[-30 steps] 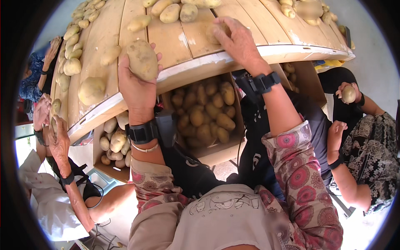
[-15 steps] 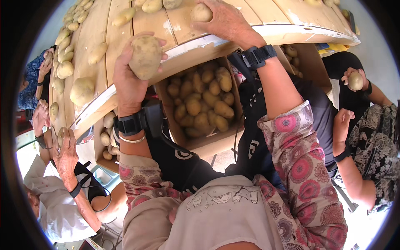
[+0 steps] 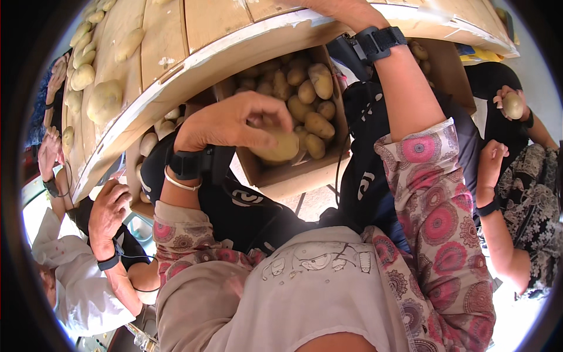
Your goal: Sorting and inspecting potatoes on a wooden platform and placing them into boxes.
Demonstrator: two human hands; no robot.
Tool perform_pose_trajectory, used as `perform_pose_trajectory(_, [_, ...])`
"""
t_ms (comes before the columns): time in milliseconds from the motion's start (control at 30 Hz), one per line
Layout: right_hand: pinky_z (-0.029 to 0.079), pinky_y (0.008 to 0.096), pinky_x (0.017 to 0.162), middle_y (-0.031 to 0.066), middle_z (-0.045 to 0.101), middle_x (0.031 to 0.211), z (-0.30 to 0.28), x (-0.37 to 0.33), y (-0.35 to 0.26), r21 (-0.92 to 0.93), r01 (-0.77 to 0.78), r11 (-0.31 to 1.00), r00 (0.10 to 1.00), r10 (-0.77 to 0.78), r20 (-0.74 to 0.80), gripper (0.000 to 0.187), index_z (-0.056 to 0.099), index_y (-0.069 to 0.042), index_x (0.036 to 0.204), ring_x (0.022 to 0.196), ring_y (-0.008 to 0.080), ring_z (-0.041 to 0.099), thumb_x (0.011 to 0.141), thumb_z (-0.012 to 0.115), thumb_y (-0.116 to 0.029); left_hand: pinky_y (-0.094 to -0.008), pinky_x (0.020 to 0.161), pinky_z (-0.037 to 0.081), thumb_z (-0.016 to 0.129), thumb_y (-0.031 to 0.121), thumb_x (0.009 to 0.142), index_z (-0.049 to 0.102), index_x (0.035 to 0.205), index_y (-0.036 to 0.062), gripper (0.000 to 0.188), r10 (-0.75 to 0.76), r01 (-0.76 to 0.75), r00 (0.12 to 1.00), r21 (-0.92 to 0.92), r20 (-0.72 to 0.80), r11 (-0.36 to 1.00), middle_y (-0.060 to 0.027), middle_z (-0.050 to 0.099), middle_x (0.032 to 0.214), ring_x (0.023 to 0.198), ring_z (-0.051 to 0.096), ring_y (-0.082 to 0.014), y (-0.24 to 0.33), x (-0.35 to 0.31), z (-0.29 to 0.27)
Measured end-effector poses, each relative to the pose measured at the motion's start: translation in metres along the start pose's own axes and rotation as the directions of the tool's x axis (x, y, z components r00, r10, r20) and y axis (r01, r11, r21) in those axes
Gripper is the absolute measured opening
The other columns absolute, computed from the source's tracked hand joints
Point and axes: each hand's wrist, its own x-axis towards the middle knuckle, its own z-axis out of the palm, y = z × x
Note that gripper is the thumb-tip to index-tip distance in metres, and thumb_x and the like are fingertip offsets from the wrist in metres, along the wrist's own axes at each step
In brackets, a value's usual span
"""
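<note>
My left hand (image 3: pixel 237 120) is over the cardboard box (image 3: pixel 293 184) of potatoes below the table edge, its thumb and fingers curved apart. A large yellowish potato (image 3: pixel 280 148), blurred by motion, is just beneath the fingers and appears loose from them. Several potatoes (image 3: pixel 318 124) fill the box behind it. My right hand (image 3: pixel 331 7) reaches over the wooden table (image 3: pixel 214 26) at the top edge of the view. Its fingers are cut off by the frame, so what it touches is hidden.
Several potatoes (image 3: pixel 105 101) lie along the table's left side. Another box (image 3: pixel 448 73) with potatoes stands to the right under the table, and one more is partly visible at left. Co-workers sit on both sides; the right one's hand (image 3: pixel 511 104) holds a potato.
My left hand has moved from the table edge down over the box, and its large potato is now under its fingers. My right hand has moved upward, mostly out of view.
</note>
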Motion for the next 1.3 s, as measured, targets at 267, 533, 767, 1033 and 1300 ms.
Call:
perform_pose_trajectory(267, [0.046, 0.0423, 0.083, 0.026, 0.059, 0.097, -0.022, -0.001, 0.011, -0.063, 0.003, 0.998, 0.999, -0.007, -0.053, 0.056, 0.052, 0.001, 0.109, 0.094, 0.0393, 0.057, 0.067, 0.07, -0.03, -0.0206, 0.071, 0.043, 0.06, 0.015, 0.086, 0.059, 0.098, 0.0052, 0.016, 0.082, -0.096, 0.861, -0.002, -0.503, 0.995, 0.001, 0.059, 0.085, 0.08, 0.054, -0.0062, -0.002, 0.016, -0.022])
perform_pose_trajectory(533, [0.045, 0.0428, 0.083, 0.0258, 0.057, 0.099, -0.024, 0.0, 0.006, -0.063, -0.059, 0.996, 0.998, 0.059, 0.0, 0.051, 0.052, -0.003, 0.111, 0.095, 0.0399, 0.056, 0.069, 0.067, -0.026, -0.0229, 0.068, 0.047, 0.055, 0.017, 0.09, 0.059, 0.103, 0.0027, 0.02, 0.195, -0.371, 0.709, -0.123, -0.678, 0.92, -0.0029, 0.062, 0.084, 0.077, 0.059, -0.0104, 0.016, 0.031, -0.02])
perform_pose_trajectory(767, [0.045, 0.0435, 0.085, 0.0261, 0.055, 0.102, -0.02, 0.0, 0.005, -0.052, -0.052, 0.997, 0.996, 0.048, -0.071, 0.053, 0.051, -0.003, 0.114, 0.099, 0.0396, 0.054, 0.069, 0.067, -0.025, -0.0236, 0.068, 0.044, 0.046, 0.021, 0.095, 0.053, 0.108, 0.0, 0.026, 0.316, -0.58, 0.594, -0.122, -0.74, 0.805, -0.0049, 0.059, 0.091, 0.081, 0.056, -0.0121, 0.018, 0.033, -0.039])
perform_pose_trajectory(1033, [0.049, 0.0397, 0.075, 0.0193, 0.061, 0.088, -0.029, 0.004, -0.001, 0.215, -0.177, 0.96, 0.979, 0.194, -0.059, 0.043, 0.054, -0.002, 0.104, 0.085, 0.0358, 0.06, 0.077, 0.063, -0.034, -0.0258, 0.072, 0.045, 0.045, 0.023, 0.095, 0.053, 0.109, -0.0018, 0.029, 0.272, -0.687, 0.555, -0.248, -0.786, 0.683, -0.0074, 0.061, 0.095, 0.083, 0.056, -0.0143, 0.012, 0.034, -0.05])
perform_pose_trajectory(1300, [0.053, 0.0388, 0.069, 0.0113, 0.063, 0.088, -0.044, 0.011, 0.001, 0.874, -0.166, -0.457, 0.929, 0.226, 0.294, 0.038, 0.056, -0.004, 0.103, 0.077, 0.0275, 0.061, 0.086, 0.05, -0.037, -0.026, 0.073, 0.046, 0.047, 0.022, 0.094, 0.055, 0.109, -0.0023, 0.03, 0.283, -0.667, 0.545, -0.204, -0.789, 0.716, -0.0075, 0.062, 0.094, 0.083, 0.057, -0.0148, 0.01, 0.036, -0.053])
